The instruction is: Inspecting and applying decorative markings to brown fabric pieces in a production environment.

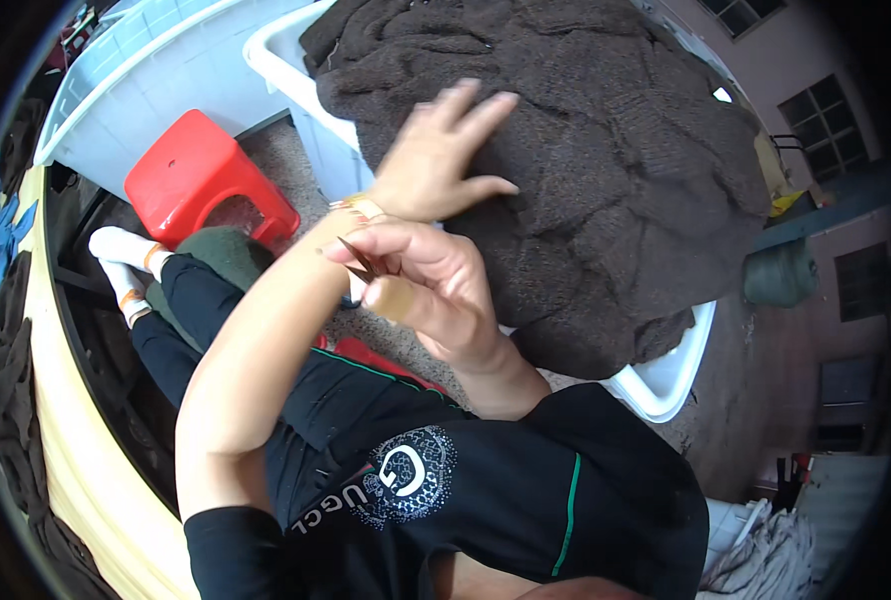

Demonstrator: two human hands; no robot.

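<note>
My left hand (436, 155) is spread over a heap of dark brown knitted fabric (616, 170), fingers apart with nothing in them. Whether its palm rests on the knit or hovers just above, I cannot tell. Close to the left wrist, my right hand (431, 285) is closed around small thread snips (359, 262); their dark pointed blades stick out between thumb and fingers, and the handles are mostly hidden. A tan strip of tape covers the right thumb. The knit overflows a white plastic tub (666, 390), hiding most of its rim.
A red plastic stool (191, 175) stands at the left, near my outstretched legs and white socks (121, 250). Behind it is another large pale tub (156, 70). Along the left runs a cream table edge (66, 390). A grey-green yarn cone (781, 275) shows at the right.
</note>
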